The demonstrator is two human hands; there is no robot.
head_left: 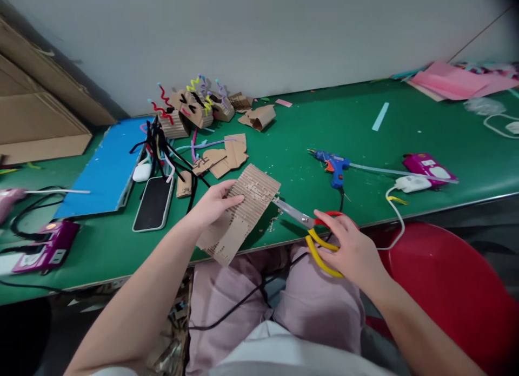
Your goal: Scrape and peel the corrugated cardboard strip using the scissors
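My left hand [214,204] grips a piece of corrugated cardboard [247,203] by its upper left side, thumb on top. The cardboard is tilted over the table's front edge, its ridges partly torn away. In my right hand [348,246] is a pair of scissors [300,216] with red and yellow handles. The blades point left, and their tips meet the cardboard's right edge; whether they are parted I cannot tell. Small paper crumbs [272,223] lie on the table just below the blades.
Behind are cardboard figures [190,108] with curly pipe cleaners and cut cardboard shapes [233,151]. A phone [153,204] lies left, near a blue board [107,165]. On the right are a blue glue gun [334,165], a purple power strip [427,167] and a red stool [441,278].
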